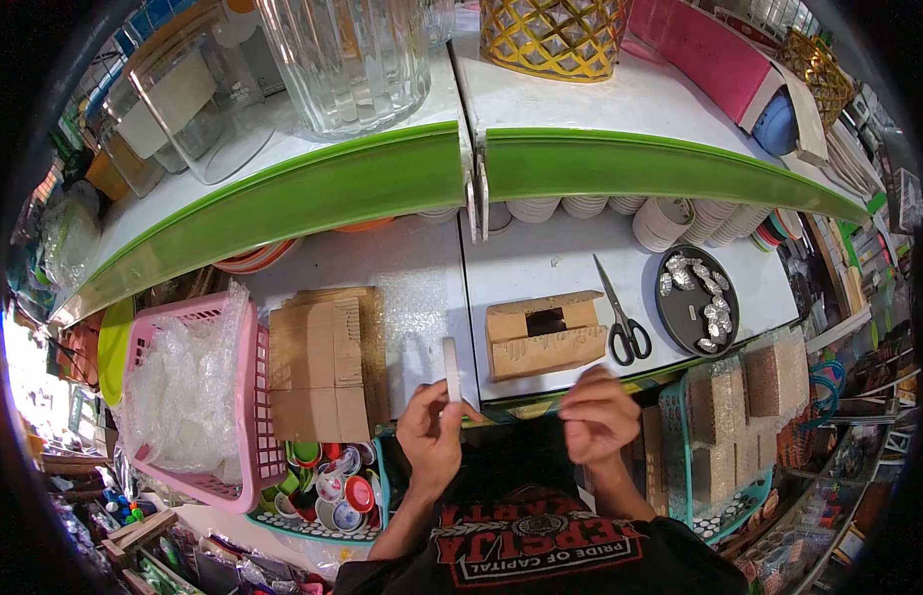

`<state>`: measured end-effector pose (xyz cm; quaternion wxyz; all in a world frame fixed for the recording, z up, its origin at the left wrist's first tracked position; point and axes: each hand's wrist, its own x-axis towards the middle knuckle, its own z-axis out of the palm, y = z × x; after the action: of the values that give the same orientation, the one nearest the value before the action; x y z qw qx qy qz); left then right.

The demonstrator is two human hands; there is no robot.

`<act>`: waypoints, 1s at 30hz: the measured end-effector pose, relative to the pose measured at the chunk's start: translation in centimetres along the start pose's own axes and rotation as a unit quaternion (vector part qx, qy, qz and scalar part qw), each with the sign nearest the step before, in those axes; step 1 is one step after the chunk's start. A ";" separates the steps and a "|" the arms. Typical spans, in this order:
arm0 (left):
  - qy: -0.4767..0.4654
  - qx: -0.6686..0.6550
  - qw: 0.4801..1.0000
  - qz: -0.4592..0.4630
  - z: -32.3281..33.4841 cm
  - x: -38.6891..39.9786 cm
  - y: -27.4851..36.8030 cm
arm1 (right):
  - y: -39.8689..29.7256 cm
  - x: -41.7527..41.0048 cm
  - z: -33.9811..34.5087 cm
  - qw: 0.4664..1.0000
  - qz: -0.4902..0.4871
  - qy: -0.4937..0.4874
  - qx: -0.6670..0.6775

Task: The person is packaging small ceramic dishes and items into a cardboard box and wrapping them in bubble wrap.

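Note:
My left hand [432, 437] grips a narrow whitish roll of tape [452, 368], seen edge-on in front of the shelf edge. To its right, my right hand [601, 416] is raised with curled fingers, slightly blurred; whether a strip of tape is pinched there I cannot tell. Beyond the hands a small cardboard box [548, 355] lies on the white shelf, its top flaps partly apart around a dark gap. Beside the box rest black-handled scissors [621, 335], blades pointing away from me. A round black tray [673, 316] with several foil-wrapped pieces [718, 316] is further right.
Flattened cardboard [320, 364] is stacked left, beside a pink basket [249, 416] of bubble wrap [183, 401]. Below are a basket of small dishes [346, 494] and a teal basket [677, 446] of wrapped boxes [714, 424]. A green-edged upper shelf [320, 197] holds glassware [350, 67].

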<state>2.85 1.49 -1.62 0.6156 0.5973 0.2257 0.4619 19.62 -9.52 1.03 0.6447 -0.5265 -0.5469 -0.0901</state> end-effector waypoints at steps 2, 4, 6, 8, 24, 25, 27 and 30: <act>-0.020 -0.048 0.999 -0.009 1.0 -0.5 1.2 | -2.0 1.2 0.8 0.986 0.108 -0.108 0.061; -0.066 -0.121 0.990 0.013 1.5 -1.0 1.5 | -3.0 1.3 1.3 0.956 0.226 -0.149 0.111; -0.080 -0.078 0.994 0.022 1.8 -1.3 1.8 | -3.3 1.3 1.7 0.942 0.266 -0.144 0.144; -0.091 -0.029 0.995 0.015 2.1 -1.8 2.0 | -3.4 1.4 1.7 0.929 0.284 -0.141 0.189; -0.164 0.056 0.982 0.077 1.2 -1.1 1.8 | -3.2 0.1 1.9 0.892 0.326 -0.141 0.280; -0.166 0.052 0.981 0.083 1.2 -1.1 1.6 | -3.6 0.3 2.1 0.875 0.349 -0.109 0.317; -0.168 0.047 0.981 0.090 1.4 -1.3 1.4 | -3.7 0.4 2.2 0.856 0.371 -0.076 0.351; -0.158 0.062 0.981 0.094 1.8 -1.5 1.5 | -3.3 0.4 2.0 0.867 0.365 -0.093 0.325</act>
<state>3.20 -0.91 -0.27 0.5588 0.7183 0.0965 0.4031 16.27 -9.25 2.97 0.7125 -0.4547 -0.3717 0.3839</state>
